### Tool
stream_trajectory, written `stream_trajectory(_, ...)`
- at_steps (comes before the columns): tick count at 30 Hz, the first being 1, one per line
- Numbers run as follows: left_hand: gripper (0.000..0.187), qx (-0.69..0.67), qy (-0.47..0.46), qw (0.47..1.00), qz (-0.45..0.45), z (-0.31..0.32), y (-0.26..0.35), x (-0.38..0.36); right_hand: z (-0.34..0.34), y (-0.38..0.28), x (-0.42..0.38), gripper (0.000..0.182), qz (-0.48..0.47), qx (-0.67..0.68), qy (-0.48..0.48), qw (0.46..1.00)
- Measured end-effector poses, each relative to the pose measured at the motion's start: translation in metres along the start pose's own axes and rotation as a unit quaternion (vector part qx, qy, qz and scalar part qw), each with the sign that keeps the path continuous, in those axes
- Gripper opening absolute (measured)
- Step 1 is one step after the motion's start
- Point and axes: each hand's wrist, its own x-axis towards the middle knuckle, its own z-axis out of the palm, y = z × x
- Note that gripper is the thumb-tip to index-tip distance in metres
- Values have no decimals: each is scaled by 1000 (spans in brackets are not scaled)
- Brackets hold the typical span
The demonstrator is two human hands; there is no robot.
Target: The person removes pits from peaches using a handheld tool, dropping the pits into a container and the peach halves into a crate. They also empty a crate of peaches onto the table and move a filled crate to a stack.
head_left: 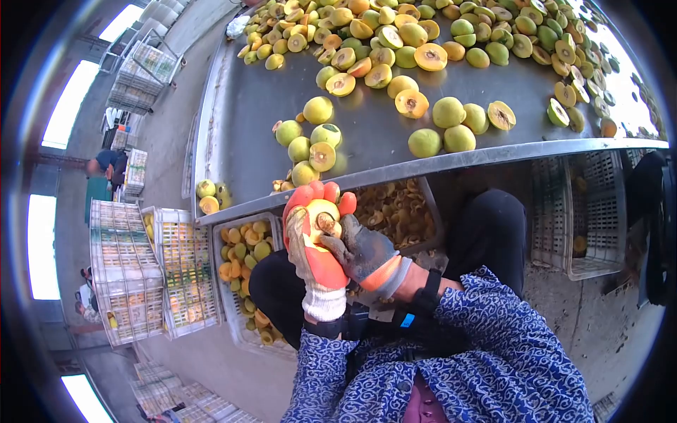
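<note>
My left hand (315, 243), in an orange-and-white glove, cups a yellow fruit half (321, 210) with its cut face and brown centre turned up. My right hand (370, 255), in a dark grey glove, is closed with its fingers against the brown centre of that half. Whether a small tool sits in the right fingers is hidden. Both hands are together just in front of the metal table's near edge (430, 166). Close beyond them on the table lie whole-looking and halved yellow-green fruits (322, 156).
A large heap of halved fruit (430, 56) covers the far part of the table. Below the edge stand a crate of fruit pieces (229, 310) and a crate of peel-like scraps (434, 211). Stacked crates (127, 275) stand at left, with another person (109, 163) beyond. More crates (596, 240) are at right.
</note>
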Motion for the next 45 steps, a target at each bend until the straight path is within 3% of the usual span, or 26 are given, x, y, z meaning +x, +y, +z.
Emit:
stream_trajectory(3, 37, 30, -10, 999, 14, 0, 2, -1, 6, 9, 3, 41, -18, -20, -31, 999)
stream_trajectory(7, 36, 78, -7, 997, -4, -4, 6, -1, -2, -2, 3, 45, 79, 184, -89, 976)
stream_trajectory(11, 35, 95, -59, 993, -23, -10, 15, 8, -7, -8, 10, 50, 186, 285, -199, 919)
stream_trajectory(13, 35, 104, -55, 993, 9, -1, 14, 8, -18, -12, 13, 55, 230, 341, -244, 879)
stream_trajectory(17, 32, 123, -76, 988, 53, 2, 21, 3, -39, -8, 11, 53, 231, 358, -325, 844)
stream_trajectory(20, 32, 142, -81, 984, 75, 0, 20, 1, -34, -9, 11, 48, 32, 196, -280, 939)
stream_trajectory(24, 27, 52, -66, 996, 24, 3, 26, -4, -37, -23, 1, 38, -110, 119, -223, 961)
stream_trajectory(27, 29, 118, -57, 986, 105, -9, 15, -5, -40, -30, 0, 37, 58, 161, -246, 954)
stream_trajectory(30, 35, 183, -98, 972, 107, 4, 22, -2, -43, -20, 9, 32, -58, 125, -309, 941)
stream_trajectory(32, 36, 144, -106, 980, 85, 8, 27, 0, -43, -15, 9, 49, 184, 357, -321, 858)
stream_trajectory(34, 37, 105, -97, 988, 58, 14, 33, 3, -45, -20, 8, 47, 233, 432, -308, 815)
stream_trajectory(36, 39, 72, -73, 995, 20, 18, 37, 3, -38, -37, 9, 45, 125, 402, -234, 876)
stream_trajectory(38, 35, 99, -46, 993, 48, 7, 25, 5, -35, -36, 10, 44, 112, 369, -245, 890)
stream_trajectory(40, 33, 138, -52, 986, 81, -3, 20, 3, -40, -15, 15, 51, 192, 340, -330, 859)
stream_trajectory(41, 31, 191, -83, 973, 97, -5, 26, 3, -41, -16, 16, 45, 221, 346, -342, 845)
stream_trajectory(45, 33, 48, -69, 996, 9, -2, 45, 2, -32, -27, 10, 36, 256, 491, -325, 767)
